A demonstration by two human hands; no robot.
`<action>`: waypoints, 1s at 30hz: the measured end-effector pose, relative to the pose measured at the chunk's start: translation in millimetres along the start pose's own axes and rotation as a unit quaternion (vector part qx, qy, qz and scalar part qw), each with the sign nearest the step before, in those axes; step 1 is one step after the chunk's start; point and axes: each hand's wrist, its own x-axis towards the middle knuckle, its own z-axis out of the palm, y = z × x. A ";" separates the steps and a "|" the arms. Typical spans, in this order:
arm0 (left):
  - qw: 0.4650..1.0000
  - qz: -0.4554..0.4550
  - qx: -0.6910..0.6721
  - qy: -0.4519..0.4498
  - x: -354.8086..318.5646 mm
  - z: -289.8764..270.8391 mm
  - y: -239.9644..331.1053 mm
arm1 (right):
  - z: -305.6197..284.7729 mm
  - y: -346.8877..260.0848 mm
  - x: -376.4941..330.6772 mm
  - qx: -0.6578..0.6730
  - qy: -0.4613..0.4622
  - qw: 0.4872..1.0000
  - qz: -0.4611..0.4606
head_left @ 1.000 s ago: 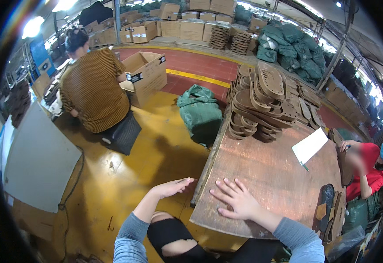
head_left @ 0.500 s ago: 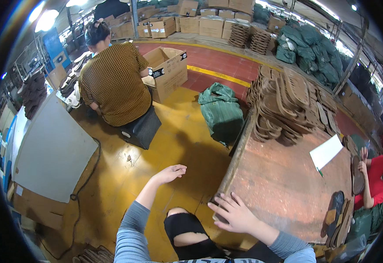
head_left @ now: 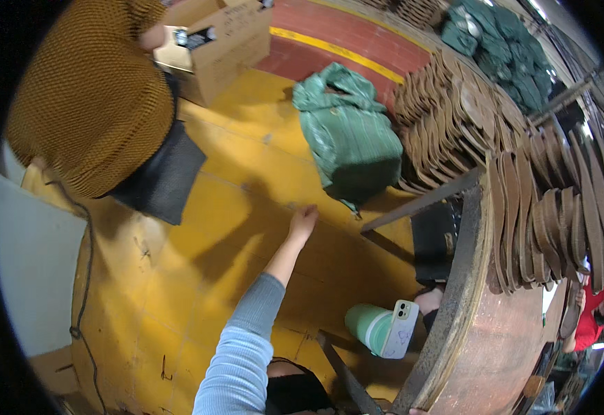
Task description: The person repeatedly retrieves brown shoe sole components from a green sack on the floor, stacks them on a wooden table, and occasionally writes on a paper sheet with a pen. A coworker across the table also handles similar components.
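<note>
My left hand [head_left: 304, 223] reaches forward over the yellow floor with its fingers curled closed, and I see nothing in it. Beyond it stands a full green woven sack [head_left: 350, 138], apart from the hand. Of my right hand [head_left: 418, 411] only a sliver of skin shows by the table's edge at the bottom of the view; its fingers are hidden. The worktable [head_left: 495, 346] rises to my right, with brown shoe soles [head_left: 551, 207] stacked on it.
A phone [head_left: 400, 330] rests against a green round container [head_left: 367, 325] below the table edge. Metal table legs [head_left: 347, 373] slant nearby. A seated person [head_left: 91, 97] is at left by an open carton [head_left: 226, 48]. A cable [head_left: 89, 277] crosses the floor. Another person [head_left: 589, 318] is far right.
The view has swung down and nearer to the sack and the table. My left hand has stretched farther forward and curled closed. My right hand has almost left the view at the table's edge.
</note>
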 end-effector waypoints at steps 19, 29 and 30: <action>0.764 0.254 0.594 -0.016 199.5 93.1 77.5 | 16.3 -3.6 -3.9 0.076 0.086 0.993 0.010; 0.928 0.197 0.268 0.169 185.0 87.6 60.5 | 26.4 -4.6 -2.1 0.038 0.135 0.990 0.027; 0.953 0.084 0.217 0.192 188.1 85.9 64.3 | 25.8 -4.8 -1.4 0.038 0.132 0.990 0.029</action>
